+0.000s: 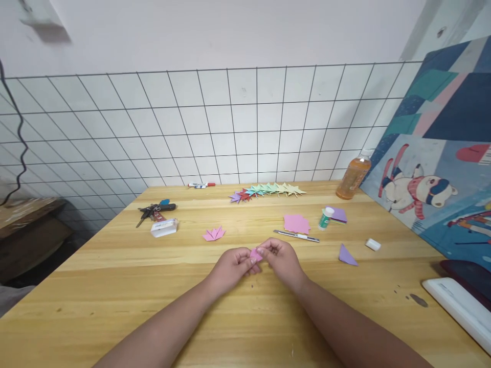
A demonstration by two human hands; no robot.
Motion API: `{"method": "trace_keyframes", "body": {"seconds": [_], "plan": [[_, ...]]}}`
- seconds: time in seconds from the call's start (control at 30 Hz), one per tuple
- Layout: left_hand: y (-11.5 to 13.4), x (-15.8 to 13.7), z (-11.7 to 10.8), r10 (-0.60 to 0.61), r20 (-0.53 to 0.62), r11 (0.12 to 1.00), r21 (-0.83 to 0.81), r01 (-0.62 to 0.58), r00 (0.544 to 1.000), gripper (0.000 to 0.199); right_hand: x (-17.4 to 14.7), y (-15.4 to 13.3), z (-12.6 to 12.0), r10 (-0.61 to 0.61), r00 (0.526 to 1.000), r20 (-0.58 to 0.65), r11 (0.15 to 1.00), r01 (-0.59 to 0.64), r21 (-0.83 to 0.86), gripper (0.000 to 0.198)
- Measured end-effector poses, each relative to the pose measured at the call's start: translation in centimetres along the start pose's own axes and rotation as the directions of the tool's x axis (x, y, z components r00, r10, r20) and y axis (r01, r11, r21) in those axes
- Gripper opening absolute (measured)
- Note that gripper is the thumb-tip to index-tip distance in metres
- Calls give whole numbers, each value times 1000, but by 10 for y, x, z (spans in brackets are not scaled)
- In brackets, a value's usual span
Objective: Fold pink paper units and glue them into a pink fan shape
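Over the middle of the wooden table, my left hand (236, 266) and my right hand (282, 260) come together on a small folded piece of pink paper (256, 254). The left thumb and fingers pinch its lower left part. At its upper right side, my right thumb and forefinger hold it. Part of the paper is hidden behind the fingers. A pink folded paper fan shape (214, 234) lies beyond my left hand. Past my right hand are a utility knife (296, 235) and a stack of pink paper (296, 223).
At the back lies a row of coloured folded paper pieces (268, 190), left of a drink bottle (353, 176). A glue stick (326, 218), purple paper triangle (347, 255) and eraser (373, 244) are right; keys (155, 210) and a small white box (164, 228) left.
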State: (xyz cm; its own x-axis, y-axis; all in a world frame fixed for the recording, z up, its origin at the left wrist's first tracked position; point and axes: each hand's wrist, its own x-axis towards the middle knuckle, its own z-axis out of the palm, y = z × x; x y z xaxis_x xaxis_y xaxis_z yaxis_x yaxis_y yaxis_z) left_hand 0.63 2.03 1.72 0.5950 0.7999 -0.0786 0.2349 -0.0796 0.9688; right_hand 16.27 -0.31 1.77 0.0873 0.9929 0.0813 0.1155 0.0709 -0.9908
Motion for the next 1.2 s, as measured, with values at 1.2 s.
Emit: {"method": "trace_keyframes", "body": {"seconds": [1.2], "plan": [[-8, 4, -15, -110, -60, 966, -242, 93, 992, 38, 7, 11, -15, 124, 991, 48, 985, -129, 116, 31]]}}
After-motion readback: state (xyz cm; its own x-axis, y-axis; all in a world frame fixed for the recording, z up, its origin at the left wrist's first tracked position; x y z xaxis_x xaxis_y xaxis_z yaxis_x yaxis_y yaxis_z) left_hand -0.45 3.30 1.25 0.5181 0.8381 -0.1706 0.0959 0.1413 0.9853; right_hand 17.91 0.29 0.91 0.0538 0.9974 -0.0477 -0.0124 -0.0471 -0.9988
